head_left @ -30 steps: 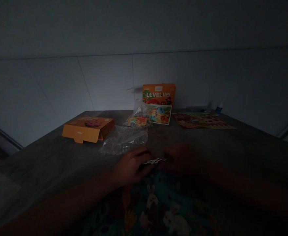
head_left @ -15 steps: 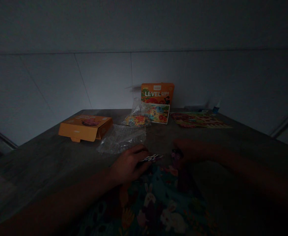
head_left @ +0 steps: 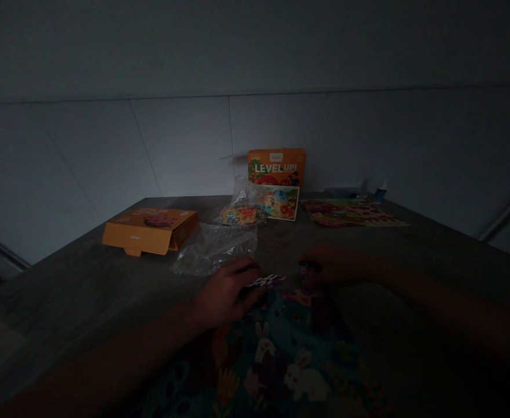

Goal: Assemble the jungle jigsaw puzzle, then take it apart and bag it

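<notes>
While forearms stretch forward, left hand (head_left: 224,293) gripping pieces (head_left: 267,281), right hand (head_left: 331,266) pinching piece (head_left: 305,270).

The table (head_left: 107,278) looks like matt grey wood-grain laminate. On it, the orange box (head_left: 148,231) appears to be matt cardboard; just right of that box lies a crinkled, glossy clear plastic bag (head_left: 214,248). The puzzle (head_left: 290,360) in front looks like printed card, faintly sheened.

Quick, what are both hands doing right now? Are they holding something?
Left hand: closed on a puzzle piece.
Right hand: pinching a small dark puzzle piece over the rabbit puzzle.
</notes>
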Tool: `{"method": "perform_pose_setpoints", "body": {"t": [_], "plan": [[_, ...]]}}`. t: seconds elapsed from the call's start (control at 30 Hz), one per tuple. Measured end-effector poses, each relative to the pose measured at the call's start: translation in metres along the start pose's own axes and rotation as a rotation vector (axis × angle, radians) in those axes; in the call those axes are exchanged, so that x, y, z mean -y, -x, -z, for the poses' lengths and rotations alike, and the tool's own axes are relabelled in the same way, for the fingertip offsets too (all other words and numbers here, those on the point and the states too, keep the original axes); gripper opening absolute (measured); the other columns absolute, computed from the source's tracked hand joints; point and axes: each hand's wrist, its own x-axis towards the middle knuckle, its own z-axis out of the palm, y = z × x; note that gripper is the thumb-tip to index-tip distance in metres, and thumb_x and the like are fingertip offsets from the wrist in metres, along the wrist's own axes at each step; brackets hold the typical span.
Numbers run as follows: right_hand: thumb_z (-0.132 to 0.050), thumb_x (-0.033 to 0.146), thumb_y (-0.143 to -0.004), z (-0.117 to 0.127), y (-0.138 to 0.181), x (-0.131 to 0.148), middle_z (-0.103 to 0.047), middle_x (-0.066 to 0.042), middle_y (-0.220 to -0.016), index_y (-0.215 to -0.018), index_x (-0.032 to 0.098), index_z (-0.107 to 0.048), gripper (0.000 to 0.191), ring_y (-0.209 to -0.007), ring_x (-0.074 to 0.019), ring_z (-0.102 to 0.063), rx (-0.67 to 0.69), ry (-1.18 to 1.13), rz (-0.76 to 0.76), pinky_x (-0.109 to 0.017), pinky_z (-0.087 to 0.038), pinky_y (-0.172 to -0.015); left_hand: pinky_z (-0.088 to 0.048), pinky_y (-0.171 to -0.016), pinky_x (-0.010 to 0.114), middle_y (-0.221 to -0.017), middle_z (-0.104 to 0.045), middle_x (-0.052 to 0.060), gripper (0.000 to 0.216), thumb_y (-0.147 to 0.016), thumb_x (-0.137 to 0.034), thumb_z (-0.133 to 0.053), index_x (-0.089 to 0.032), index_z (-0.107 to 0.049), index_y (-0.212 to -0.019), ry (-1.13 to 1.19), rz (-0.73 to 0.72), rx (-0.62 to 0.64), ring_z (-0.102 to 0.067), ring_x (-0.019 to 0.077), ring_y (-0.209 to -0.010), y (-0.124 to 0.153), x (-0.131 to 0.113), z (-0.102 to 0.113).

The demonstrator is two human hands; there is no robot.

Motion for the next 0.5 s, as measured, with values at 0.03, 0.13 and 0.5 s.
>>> {"method": "perform_pose_setpoints", "body": {"t": [0.03, 0.13, 0.5], "plan": [[-0.071, 0.031, -0.075, 0.001, 0.001, 0.001, -0.065, -0.005, -0.083, -0.084, 0.016, -0.064, 0.019, -0.076, -0.0202, -0.059, -0.003, 0.012, 0.021, -0.026, -0.034, -0.061, -0.054, -0.082, 0.033, -0.101, -0.064, 0.01, 0.022, -0.098, -0.025, -0.05, -0.015, -0.068, -0.106, -0.003, 0.001, 0.001, -0.063, 0.0197, -0.092, 0.0, 0.0, 0.0], [-0.068, 0.03, -0.079, 0.004, 0.005, 0.003, -0.064, -0.006, -0.085, -0.086, 0.016, -0.064, 0.017, -0.08, -0.0211, -0.059, 0.007, 0.077, 0.061, -0.027, -0.035, -0.064, -0.054, -0.083, 0.033, -0.101, -0.064, 0.009, 0.02, -0.097, -0.024, -0.051, -0.016, -0.067, -0.106, -0.005, -0.002, 0.0, -0.062, 0.0198, -0.093, 0.001, 0.0, -0.001], [-0.064, 0.017, -0.079, 0.008, 0.01, 0.007, -0.064, -0.008, -0.09, -0.09, 0.016, -0.065, 0.01, -0.082, -0.0216, -0.06, 0.001, 0.116, 0.066, -0.027, -0.038, -0.066, -0.056, -0.081, 0.034, -0.1, -0.065, 0.01, 0.02, -0.097, -0.023, -0.052, -0.014, -0.066, -0.109, -0.016, -0.067, -0.036, -0.063, 0.0202, -0.093, 0.001, 0.001, 0.0]]}}
